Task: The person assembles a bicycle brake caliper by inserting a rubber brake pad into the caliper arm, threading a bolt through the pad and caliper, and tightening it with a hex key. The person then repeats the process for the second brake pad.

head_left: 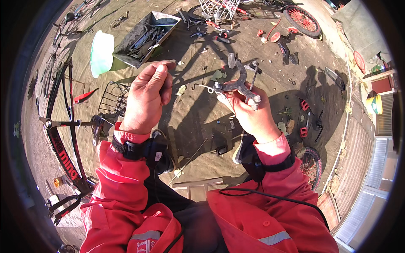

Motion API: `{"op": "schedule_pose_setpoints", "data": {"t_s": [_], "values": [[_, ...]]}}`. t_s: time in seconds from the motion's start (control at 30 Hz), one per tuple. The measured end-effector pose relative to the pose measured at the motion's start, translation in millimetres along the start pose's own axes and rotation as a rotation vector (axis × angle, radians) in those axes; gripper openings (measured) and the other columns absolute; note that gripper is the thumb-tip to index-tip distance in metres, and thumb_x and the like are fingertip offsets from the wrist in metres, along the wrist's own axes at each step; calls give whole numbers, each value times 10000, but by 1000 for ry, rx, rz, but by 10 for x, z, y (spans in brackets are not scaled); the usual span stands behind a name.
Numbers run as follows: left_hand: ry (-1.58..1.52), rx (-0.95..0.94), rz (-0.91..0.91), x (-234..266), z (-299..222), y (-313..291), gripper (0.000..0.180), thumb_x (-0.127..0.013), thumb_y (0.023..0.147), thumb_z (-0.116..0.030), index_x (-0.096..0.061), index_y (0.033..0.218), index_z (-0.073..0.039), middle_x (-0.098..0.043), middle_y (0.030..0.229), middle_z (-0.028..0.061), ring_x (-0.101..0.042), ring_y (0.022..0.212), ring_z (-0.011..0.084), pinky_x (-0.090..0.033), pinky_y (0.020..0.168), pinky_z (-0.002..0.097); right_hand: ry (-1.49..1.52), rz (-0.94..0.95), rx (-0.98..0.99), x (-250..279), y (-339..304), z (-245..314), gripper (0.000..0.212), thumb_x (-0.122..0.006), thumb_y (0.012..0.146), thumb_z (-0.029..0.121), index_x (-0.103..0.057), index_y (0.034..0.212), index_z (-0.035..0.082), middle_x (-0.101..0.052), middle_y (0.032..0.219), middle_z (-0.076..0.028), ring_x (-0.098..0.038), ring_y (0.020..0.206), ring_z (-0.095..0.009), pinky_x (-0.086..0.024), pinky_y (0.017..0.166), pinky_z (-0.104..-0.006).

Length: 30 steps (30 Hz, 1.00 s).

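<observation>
My right hand [253,114] is wrapped round a black bicycle brake caliper [241,78] with curved arms, held up over the ground sheet. Pads and bolts stick out at the ends of its arms, and a light wire loop juts from its left side. To the left, at about the same height, my left hand [148,93] is closed, thumb pressed against the curled fingers and knuckles up. Whatever lies in that pinch is hidden or too small to name. The two hands are apart, and the left one does not touch the caliper.
A metal tray [147,38] full of tools lies beyond my left hand, beside a pale green basin [102,54]. At the left stands a black bicycle frame [63,143]. Red pedals [303,131], a red-rimmed wheel [302,20] and a white wire basket [219,8] surround the sheet.
</observation>
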<state>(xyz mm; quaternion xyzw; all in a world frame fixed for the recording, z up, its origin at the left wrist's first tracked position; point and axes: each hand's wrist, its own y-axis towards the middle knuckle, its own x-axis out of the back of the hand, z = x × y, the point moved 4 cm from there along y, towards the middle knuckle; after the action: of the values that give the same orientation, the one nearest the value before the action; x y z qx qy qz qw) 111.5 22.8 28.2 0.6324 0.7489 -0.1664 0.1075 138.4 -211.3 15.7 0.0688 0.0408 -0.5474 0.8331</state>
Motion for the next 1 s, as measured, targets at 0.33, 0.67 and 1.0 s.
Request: {"op": "schedule_pose_setpoints", "data": {"t_s": [0.33,0.67,1.0], "values": [[41,25,20,-32,-49,-9,184,-536,1003,-116,-641,1130,-34,-640,934,33,-552,691,61,-415,596,201,68,8,-3,-20,14,-34,127,-573,969,-11,-658,1061,-33,-715,1004,-82,-676,928,-134,-547,797,-258],[510,29,167,-366,-284,-40,181,-630,950,-152,-673,1048,-5,-566,750,-42,-449,631,26,-352,557,197,-42,131,-71,-221,-89,-89,183,-619,903,-59,-667,1072,-6,-714,920,-63,-667,850,-96,-533,741,-243],[817,-213,433,-582,-484,-42,221,-647,891,-111,-681,1080,-2,-680,850,62,-616,804,101,-505,724,282,-216,412,13,-362,-235,-54,187,-663,880,-54,-647,1056,10,-682,908,-22,-637,867,-79,-515,748,-250]]}}
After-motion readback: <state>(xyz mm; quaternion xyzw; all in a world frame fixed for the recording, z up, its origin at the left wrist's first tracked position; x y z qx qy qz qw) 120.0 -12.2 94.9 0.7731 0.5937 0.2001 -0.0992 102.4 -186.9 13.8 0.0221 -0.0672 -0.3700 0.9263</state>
